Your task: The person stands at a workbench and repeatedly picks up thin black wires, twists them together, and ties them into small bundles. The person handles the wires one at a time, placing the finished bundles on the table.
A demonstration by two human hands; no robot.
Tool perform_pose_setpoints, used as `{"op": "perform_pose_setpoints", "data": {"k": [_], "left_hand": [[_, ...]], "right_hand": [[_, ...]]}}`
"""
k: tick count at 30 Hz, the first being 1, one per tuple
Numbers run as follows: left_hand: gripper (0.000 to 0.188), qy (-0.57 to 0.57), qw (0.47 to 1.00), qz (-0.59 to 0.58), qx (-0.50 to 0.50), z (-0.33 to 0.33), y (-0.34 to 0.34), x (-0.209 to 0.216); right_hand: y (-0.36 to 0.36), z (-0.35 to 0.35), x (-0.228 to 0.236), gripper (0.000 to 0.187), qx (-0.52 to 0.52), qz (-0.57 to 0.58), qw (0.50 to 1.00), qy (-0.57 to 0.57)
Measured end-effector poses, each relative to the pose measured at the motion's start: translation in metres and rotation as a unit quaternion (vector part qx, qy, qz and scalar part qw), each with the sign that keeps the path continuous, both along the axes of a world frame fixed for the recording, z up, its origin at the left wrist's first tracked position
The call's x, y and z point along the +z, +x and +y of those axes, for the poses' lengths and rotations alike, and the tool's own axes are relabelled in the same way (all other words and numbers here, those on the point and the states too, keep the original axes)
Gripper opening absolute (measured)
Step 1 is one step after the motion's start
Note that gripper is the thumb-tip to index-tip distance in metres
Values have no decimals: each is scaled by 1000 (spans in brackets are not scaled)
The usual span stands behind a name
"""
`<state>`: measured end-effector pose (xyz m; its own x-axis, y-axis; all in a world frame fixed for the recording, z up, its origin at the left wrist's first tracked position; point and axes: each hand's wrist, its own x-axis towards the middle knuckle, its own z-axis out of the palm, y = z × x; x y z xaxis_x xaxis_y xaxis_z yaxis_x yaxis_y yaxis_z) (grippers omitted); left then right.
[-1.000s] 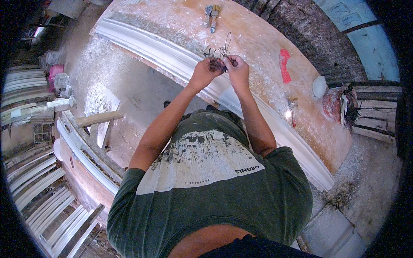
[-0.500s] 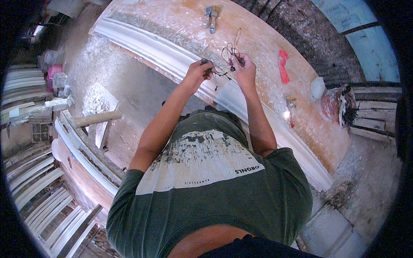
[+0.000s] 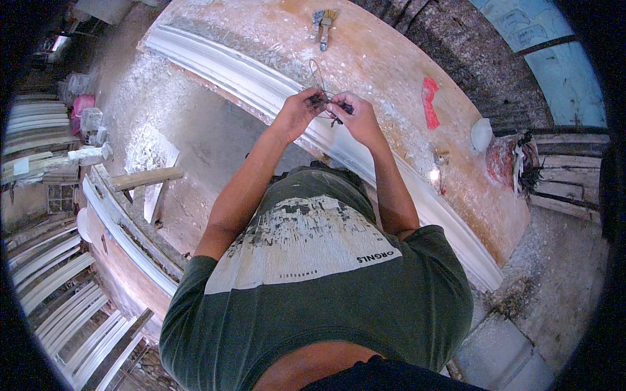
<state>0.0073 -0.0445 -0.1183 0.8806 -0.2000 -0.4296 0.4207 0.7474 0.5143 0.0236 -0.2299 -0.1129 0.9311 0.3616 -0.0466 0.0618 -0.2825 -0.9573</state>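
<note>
Both my hands are up over the near edge of the worktable, close together. My left hand (image 3: 298, 114) is closed, its fingertips pinching a bunched dark thin cord (image 3: 317, 101). My right hand (image 3: 357, 117) is closed on another part of the same cord, right beside the left fingertips. A thin loop of it sticks up beyond the hands, and short dark ends hang below the right fingers. Whether it is wire or string, I cannot tell. Under the hands runs a long white ridged moulding (image 3: 222, 68) along the table's edge.
The plaster-spotted worktable (image 3: 385, 65) bears a paintbrush (image 3: 323, 29) at the far side, a red strip (image 3: 430, 103) and a white rounded container (image 3: 481, 133) at right. A reddish bucket (image 3: 500, 161) stands past its right end. White mouldings (image 3: 59, 280) are stacked at left.
My right hand has moved left and slightly down, bringing it against my left hand. The cord's loop has shifted left and its hanging ends are gathered closer to the fingers.
</note>
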Motion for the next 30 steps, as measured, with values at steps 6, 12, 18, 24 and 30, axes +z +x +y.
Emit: {"op": "perform_pose_setpoints", "data": {"k": [6, 12, 18, 24, 30], "left_hand": [[19, 151, 989, -4, -13, -1, -5, 4], [24, -28, 995, -88, -30, 9, -10, -3], [15, 101, 994, -18, 27, 0, -13, 5], [20, 40, 998, -47, -4, 5, -12, 0], [23, 98, 994, -49, -10, 4, -15, -1]], "right_hand": [[-4, -3, 7, 24, 15, -11, 999, -38], [3, -12, -6, 23, -37, -53, 998, -3], [3, -18, 10, 21, -33, -5, 999, 31], [-1, -19, 22, 20, 37, -16, 999, 8], [-3, -19, 24, 19, 62, -31, 997, -18]]}}
